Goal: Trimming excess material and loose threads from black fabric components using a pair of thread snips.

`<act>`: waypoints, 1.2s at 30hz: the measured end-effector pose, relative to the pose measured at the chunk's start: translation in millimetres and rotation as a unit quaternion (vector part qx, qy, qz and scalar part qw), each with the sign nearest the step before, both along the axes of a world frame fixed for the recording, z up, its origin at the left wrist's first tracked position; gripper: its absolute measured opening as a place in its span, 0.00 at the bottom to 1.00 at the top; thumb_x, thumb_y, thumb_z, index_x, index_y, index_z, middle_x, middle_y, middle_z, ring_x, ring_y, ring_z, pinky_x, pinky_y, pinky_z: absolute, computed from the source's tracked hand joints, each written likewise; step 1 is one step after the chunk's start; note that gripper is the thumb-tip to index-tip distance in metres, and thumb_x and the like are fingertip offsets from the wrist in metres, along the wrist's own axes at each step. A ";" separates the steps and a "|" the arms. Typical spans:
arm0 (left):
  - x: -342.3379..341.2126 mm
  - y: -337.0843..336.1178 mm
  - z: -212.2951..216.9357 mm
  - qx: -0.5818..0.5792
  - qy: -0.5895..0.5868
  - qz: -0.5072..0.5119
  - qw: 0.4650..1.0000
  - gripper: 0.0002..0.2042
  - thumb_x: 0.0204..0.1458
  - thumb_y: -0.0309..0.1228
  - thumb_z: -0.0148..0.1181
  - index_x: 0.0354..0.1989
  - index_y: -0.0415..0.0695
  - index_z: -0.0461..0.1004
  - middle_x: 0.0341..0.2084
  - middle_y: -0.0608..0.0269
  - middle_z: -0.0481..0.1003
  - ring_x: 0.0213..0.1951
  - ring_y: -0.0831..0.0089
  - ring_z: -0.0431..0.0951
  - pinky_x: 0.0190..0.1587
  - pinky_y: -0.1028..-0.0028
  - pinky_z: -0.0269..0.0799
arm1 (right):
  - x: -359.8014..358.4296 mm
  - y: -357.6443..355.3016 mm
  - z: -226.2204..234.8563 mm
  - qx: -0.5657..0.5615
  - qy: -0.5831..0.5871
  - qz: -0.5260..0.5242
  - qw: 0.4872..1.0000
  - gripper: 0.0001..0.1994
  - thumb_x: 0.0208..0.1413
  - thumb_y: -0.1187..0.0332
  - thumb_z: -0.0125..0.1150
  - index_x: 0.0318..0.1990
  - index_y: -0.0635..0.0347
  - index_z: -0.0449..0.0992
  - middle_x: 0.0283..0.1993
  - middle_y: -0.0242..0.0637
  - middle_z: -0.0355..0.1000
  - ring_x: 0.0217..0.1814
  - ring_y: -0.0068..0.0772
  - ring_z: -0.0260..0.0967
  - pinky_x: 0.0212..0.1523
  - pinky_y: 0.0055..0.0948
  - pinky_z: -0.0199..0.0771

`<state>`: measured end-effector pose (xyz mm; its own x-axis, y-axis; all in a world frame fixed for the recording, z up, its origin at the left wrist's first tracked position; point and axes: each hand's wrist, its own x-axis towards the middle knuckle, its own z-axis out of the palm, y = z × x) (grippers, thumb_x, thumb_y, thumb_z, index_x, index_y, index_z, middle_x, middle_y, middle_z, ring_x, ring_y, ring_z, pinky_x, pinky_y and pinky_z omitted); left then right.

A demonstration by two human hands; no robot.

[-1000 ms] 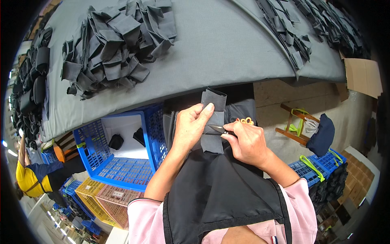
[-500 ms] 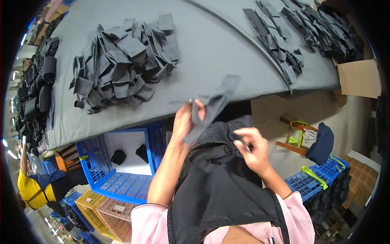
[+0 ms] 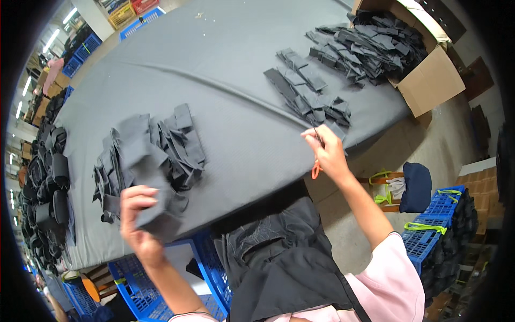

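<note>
My left hand point(image 3: 140, 222) is at the left front of the table, fingers curled around a dark grey fabric piece point(image 3: 158, 217) that is blurred by motion. It is in front of a loose heap of folded grey fabric pieces point(image 3: 179, 142). My right hand point(image 3: 330, 153) is out at the table's right front edge with its fingers closed on small scissors point(image 3: 315, 170). An orange handle loop hangs below the palm, and a dark tip shows by the fingertips. Just beyond that hand lies a smaller group of dark fabric strips point(image 3: 303, 88).
A grey cloth covers the table point(image 3: 230, 155), with a raised fold point(image 3: 230, 91) running across it. At the far right, a cardboard box point(image 3: 432, 80) lies beside a larger strip pile point(image 3: 370, 45). Blue crates point(image 3: 206, 263) stand below, and a stool point(image 3: 399, 188) is at right.
My left hand has moved left to the heap with a fabric piece in it. My right hand has reached forward to the table's right edge. The view has shifted.
</note>
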<state>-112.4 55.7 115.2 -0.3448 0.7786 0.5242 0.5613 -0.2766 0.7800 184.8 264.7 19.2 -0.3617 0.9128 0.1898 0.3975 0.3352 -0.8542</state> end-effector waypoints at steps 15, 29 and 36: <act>-94.5 -31.8 1.4 0.048 0.211 0.423 0.880 0.15 0.43 0.15 0.47 0.39 0.40 0.74 0.48 0.55 0.72 0.50 0.58 0.71 0.55 0.64 0.64 | 4.6 207.0 -76.0 0.096 -0.303 -0.040 0.947 0.24 0.34 0.60 0.71 0.37 0.66 0.71 0.40 0.49 0.71 0.45 0.49 0.68 0.46 0.40 0.67; 76.7 70.9 -93.3 -0.044 -0.389 -0.016 0.920 0.18 0.54 0.26 0.52 0.54 0.40 0.63 0.49 0.57 0.68 0.46 0.73 0.71 0.47 0.75 0.68 | -42.1 76.1 10.8 0.021 0.007 0.101 0.995 0.10 0.47 0.76 0.61 0.29 0.59 0.63 0.26 0.23 0.56 0.28 0.18 0.53 0.30 0.19 0.57; 123.8 78.1 -113.6 -0.010 -0.429 0.101 0.898 0.39 0.50 0.33 0.61 0.66 0.43 0.42 0.62 0.45 0.50 0.63 0.56 0.53 0.62 0.62 0.54 | -96.8 -81.2 -15.6 -0.204 0.172 0.116 0.957 0.03 0.55 0.76 0.55 0.35 0.60 0.68 0.27 0.24 0.61 0.28 0.12 0.58 0.26 0.15 0.60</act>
